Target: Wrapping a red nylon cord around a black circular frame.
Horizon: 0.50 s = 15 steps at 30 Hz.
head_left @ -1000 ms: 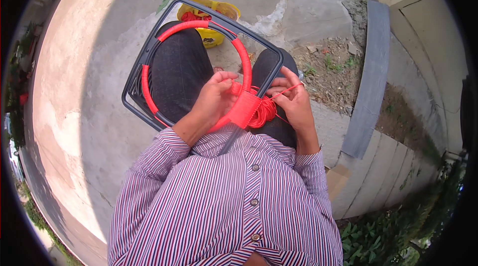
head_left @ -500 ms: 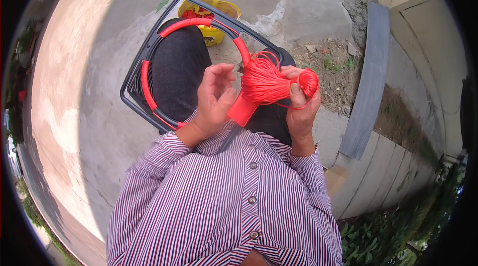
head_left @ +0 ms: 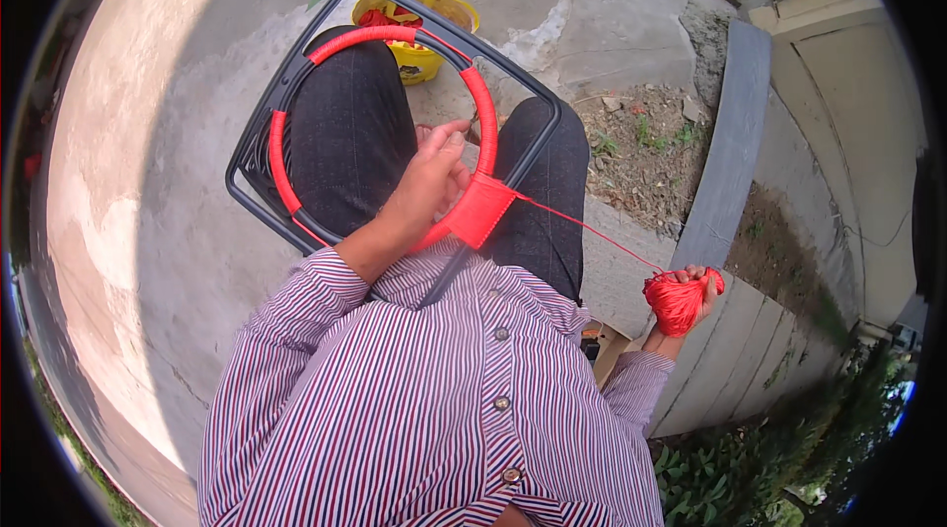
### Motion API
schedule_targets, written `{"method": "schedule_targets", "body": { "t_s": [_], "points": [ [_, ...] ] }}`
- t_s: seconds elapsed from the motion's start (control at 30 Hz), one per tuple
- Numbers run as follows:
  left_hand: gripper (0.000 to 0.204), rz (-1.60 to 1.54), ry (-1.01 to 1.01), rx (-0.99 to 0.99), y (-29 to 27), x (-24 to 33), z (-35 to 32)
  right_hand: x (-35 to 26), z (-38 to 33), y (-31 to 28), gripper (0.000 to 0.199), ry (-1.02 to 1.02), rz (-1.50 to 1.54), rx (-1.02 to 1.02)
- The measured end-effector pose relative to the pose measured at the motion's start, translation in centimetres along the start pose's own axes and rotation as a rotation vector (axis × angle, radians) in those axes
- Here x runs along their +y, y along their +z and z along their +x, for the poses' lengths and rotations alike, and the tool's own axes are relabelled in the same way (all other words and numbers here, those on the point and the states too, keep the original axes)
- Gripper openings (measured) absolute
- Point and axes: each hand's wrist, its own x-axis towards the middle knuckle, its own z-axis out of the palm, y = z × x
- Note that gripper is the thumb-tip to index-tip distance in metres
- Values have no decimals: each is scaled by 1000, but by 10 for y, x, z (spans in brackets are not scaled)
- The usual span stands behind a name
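One big dark frame (head_left: 258, 147) lies across the lap, its red ring (head_left: 485, 123) half wrapped. Left hand (head_left: 431, 177) grips the ring near the wrapping. Right hand (head_left: 691, 292), far right, is closed around the red cord ball (head_left: 676, 302). The tight cord (head_left: 592, 231) could slip loose if the ball drops.

The person wears a button-front shirt (head_left: 434, 409) with fine red, white and navy stripes, long cuffed sleeves, and dark trousers (head_left: 350, 133).

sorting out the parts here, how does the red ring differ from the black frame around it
The ring is round and wrapped in red cord; the frame is squarish with rounded corners, bare and black. The ring sits inside the larger frame. Both rest across the person's lap.
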Motion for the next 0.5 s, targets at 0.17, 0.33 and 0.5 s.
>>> {"method": "schedule_targets", "body": {
  "t_s": [0.17, 0.33, 0.5],
  "points": [
    [58, -93, -65, -80, 16, 9, -4, 57, -2, 44, 15, 189, -333, -16],
    [51, -404, -122, -266, 11, 5, -4, 124, -9, 161, 61, 496, -1066, -421],
    [49, -386, -121, -267, 8, 5, -3, 132, 8, 159, 37, 588, -1118, -557]
  ]
}}
